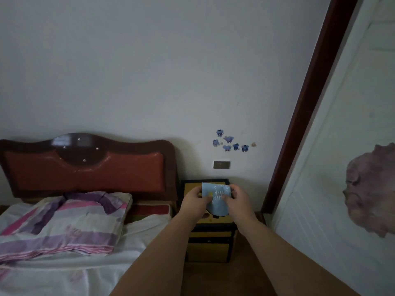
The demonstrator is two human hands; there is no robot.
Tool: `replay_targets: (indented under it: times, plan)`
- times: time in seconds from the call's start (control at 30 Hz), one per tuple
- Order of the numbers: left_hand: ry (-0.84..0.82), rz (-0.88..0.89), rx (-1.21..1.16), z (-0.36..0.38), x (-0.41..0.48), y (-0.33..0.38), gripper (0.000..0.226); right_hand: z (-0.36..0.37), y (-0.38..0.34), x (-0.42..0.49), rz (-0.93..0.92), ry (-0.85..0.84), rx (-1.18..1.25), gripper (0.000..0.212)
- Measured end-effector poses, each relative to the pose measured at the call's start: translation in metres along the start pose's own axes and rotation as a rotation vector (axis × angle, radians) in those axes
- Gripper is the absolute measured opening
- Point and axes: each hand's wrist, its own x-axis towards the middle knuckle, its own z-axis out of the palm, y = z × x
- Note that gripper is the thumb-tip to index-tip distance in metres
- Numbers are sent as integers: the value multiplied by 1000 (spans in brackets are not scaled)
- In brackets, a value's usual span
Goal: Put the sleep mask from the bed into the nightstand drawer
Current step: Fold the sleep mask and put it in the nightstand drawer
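Note:
A light blue sleep mask (216, 196) with a small pattern hangs folded between both hands above the nightstand top. My left hand (195, 200) pinches its left edge and my right hand (237, 198) pinches its right edge. The yellow nightstand with dark trim (210, 246) stands right of the bed, against the wall. Its drawer fronts (209, 235) face me and look closed. The mask and hands hide much of the nightstand top.
The bed (64, 263) with a striped pink and purple pillow (70, 223) and red-brown headboard (85, 167) fills the left. A white door with a dark frame (342, 167) stands close on the right. Brown floor lies in front of the nightstand.

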Motion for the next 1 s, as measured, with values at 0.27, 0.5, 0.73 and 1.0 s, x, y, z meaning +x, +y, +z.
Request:
replay_targets:
  times: [0.27,0.5,0.73,1.0]
  plan:
    - [-23,-72,76,16,71,-14,19,17,38,64,22,23,8,10]
    - [-2,-231,-63,49,113,-63,34,28,108,99,57,-14,54,13]
    - [70,-413,-309,78,156,-135,35,39,176,127,102,-40,37,15]
    - [162,-608,-401,90,214,-267,52,71,272,160,121,10,26,13]
